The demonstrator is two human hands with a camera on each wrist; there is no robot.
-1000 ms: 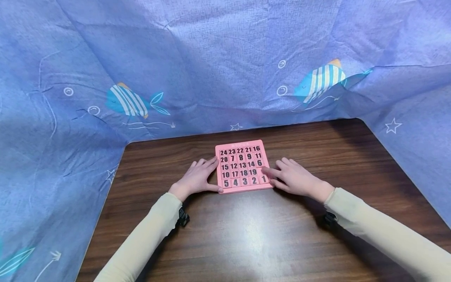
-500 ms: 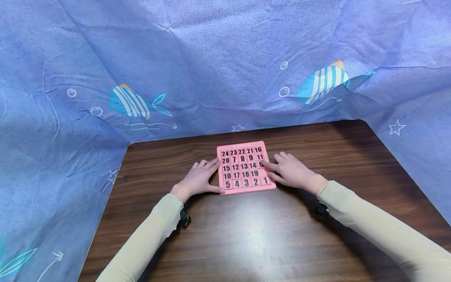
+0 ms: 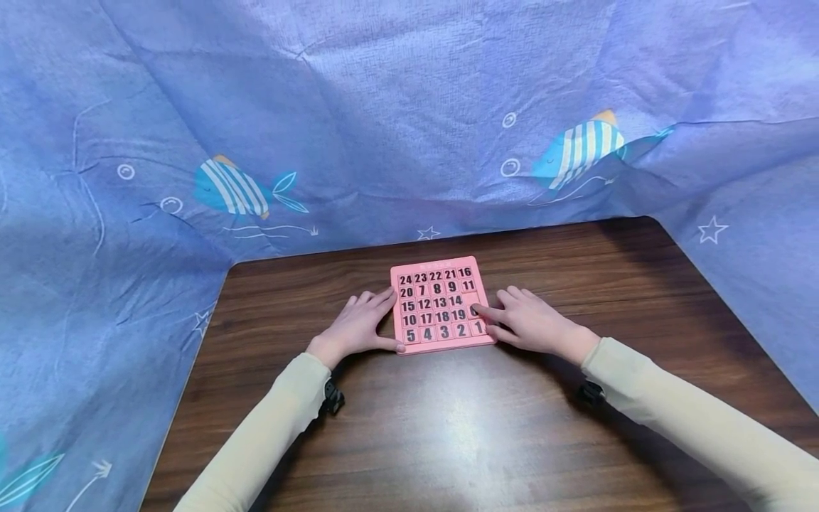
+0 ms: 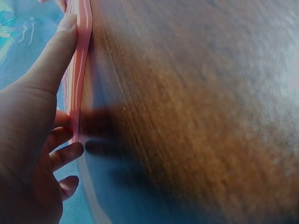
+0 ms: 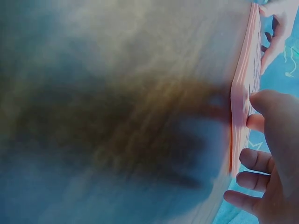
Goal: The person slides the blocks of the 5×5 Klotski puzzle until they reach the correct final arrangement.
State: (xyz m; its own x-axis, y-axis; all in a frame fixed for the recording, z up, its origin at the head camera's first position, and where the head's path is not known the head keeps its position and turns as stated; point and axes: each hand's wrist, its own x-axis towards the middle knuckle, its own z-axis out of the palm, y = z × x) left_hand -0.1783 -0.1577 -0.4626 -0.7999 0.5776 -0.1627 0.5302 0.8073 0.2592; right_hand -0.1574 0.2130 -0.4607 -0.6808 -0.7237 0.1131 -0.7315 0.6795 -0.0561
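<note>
A pink number slide puzzle (image 3: 441, 305) lies flat on the table, its black-numbered tiles set in several rows. My left hand (image 3: 357, 323) steadies it from the left, thumb at the near left corner and index finger along the left side. The left wrist view shows the thumb (image 4: 58, 49) against the pink frame's edge. My right hand (image 3: 531, 320) reaches in from the right, its index fingertip on the 6 tile (image 3: 473, 310), partly covering it. An unfilled slot shows just above that tile, under the 11. The right thumb rests near the 1 tile (image 3: 478, 328).
The dark wood-grain table (image 3: 384, 427) ends at a back edge behind the puzzle. A blue cloth (image 3: 397, 128) printed with fish and stars hangs behind and at the sides. Small black devices sit under both wrists.
My right index finger moves up onto the 6 tile, then slides it toward me into the slot right of the 19. The left hand stays at the puzzle's left side.
</note>
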